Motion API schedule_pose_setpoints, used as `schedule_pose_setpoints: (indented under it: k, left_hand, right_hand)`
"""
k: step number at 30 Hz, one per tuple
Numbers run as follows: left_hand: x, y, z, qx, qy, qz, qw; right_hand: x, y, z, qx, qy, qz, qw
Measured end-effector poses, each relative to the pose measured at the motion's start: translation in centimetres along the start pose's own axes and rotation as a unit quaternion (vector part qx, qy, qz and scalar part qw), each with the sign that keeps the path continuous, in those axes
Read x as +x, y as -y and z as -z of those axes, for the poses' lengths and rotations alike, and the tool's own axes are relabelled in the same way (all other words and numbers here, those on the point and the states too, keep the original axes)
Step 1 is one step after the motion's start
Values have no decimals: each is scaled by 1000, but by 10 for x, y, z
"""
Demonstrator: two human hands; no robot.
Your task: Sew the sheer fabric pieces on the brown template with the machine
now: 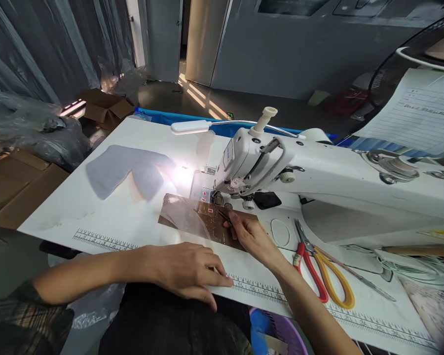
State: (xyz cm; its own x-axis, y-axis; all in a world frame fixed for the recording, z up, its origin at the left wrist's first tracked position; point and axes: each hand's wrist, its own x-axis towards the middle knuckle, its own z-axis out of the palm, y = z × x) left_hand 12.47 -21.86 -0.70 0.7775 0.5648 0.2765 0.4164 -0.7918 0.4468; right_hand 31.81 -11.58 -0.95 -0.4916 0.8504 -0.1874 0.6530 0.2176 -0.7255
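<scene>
Nearest, in front of the white metal sewing machine (318,167), I see one left hand (187,268) lying loosely spread, with nothing visible in its fingers. Beyond it, one right hand (247,234) pinches one small, dark, pointed tool (223,215) over one glossy brown sheet (222,228), just before the machine. One sheer pale piece (185,217) lies on that sheet. Before the machine's right part lie two red handles (314,273) and one yellow loop handle (346,286). One flat grey cloth piece (111,167) lies left of the machine; farther left stand two brown cardboard boxes (107,108).
</scene>
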Motion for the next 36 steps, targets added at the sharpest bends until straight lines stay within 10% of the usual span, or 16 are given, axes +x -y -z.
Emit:
schedule_pose_setpoints:
  k: [9,27,36]
  left_hand:
    - [-33,21,1,255,-87,150,951]
    - [-45,10,-17,265,-112,168,943]
    - [-25,58,40,198,-117,211,950]
  right_hand:
    - [12,21,-17,-37,20,59,997]
    - [29,55,-35,-213,96,11,972]
    - [-2,19,5,-258,37,-48,964]
